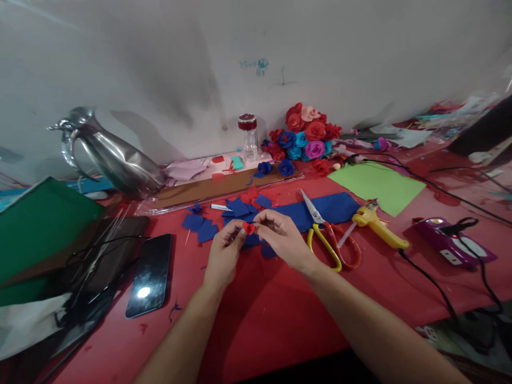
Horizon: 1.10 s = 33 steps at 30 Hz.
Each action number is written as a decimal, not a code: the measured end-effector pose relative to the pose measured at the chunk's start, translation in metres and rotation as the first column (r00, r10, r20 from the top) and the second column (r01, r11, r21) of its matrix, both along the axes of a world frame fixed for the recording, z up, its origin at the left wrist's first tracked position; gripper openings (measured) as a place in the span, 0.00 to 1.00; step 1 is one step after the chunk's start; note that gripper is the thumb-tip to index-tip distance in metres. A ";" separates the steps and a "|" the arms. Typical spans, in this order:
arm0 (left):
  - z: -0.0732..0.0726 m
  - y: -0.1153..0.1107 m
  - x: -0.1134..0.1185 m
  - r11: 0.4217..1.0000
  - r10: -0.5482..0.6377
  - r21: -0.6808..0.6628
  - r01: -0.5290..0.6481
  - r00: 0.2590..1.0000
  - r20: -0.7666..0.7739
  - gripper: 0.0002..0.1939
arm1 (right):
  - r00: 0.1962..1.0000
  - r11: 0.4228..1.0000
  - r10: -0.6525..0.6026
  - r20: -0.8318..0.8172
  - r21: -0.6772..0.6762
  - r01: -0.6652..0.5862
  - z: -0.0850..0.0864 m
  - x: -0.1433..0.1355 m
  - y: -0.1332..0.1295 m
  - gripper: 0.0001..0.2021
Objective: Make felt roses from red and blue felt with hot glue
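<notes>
Between my two hands, above the red table, is a small red paper flower (248,228). My left hand (225,248) pinches it from the left with thumb and forefinger. From the right, the fingertips of my right hand (282,237) close on its other edge. Blue paper pieces (239,207) lie loosely piled just beyond and under the hands, with some red scraps (250,195) among them. Scissors (326,234) with yellow and red handles rest to the right, their tip over a folded blue paper strip (340,207). Beside them lies a yellow glue gun (378,226).
A phone (150,274) lies at left, near a green sheet (44,229) and a metal jug (116,154). Finished paper flowers (308,133) and a glass jar (250,138) stand by the wall. Green paper (378,184) and a purple power strip (454,242) with cords are at right.
</notes>
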<state>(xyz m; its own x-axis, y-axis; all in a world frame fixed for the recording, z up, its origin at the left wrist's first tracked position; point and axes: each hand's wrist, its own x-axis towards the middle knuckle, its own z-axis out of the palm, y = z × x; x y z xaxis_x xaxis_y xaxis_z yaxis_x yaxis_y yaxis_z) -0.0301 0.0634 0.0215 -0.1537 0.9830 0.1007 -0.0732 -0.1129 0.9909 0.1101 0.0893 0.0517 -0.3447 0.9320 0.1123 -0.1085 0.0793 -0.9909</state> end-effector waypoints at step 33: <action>0.000 -0.001 0.002 0.997 -0.072 -0.026 0.073 0.997 0.036 0.09 | 0.999 0.998 -0.030 0.016 -0.050 0.031 0.002 0.000 0.003 0.05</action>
<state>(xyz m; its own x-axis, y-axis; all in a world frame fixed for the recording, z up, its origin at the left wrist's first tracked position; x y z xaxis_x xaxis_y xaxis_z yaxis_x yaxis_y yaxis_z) -0.0283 0.0629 0.0215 -0.0854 0.9939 0.0696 -0.1144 -0.0792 0.9903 0.1101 0.0922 0.0541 -0.3173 0.9464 0.0603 -0.0918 0.0326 -0.9952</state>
